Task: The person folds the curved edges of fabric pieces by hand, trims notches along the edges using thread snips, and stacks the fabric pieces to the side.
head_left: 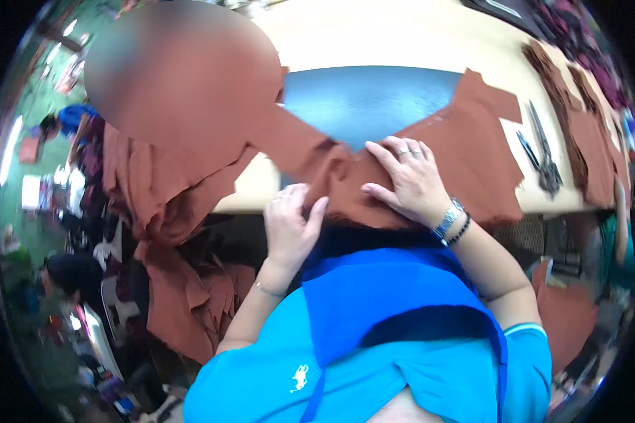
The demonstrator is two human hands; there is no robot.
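Note:
A reddish-brown fabric piece [466, 155] lies across a dark blue board [367, 92] on the table in front of me, bunched up near its middle. My left hand [289, 218] is at the near left edge of the bunched part, thumb and fingers closed on the cloth. Flat on the fabric to the right, my right hand [409, 176] presses down with fingers stretched out and the thumb apart. It wears a ring, and a watch [448, 218] is on that wrist. The fabric's far left portion runs under a blurred patch.
Scissors [545, 151] and a slim dark tool [527, 150] lie on the pale table [409, 35] at the right. Beyond them are stacked brown fabric pieces [589, 151]. More brown cloth [166, 176] hangs over the left edge. Other people work at far left.

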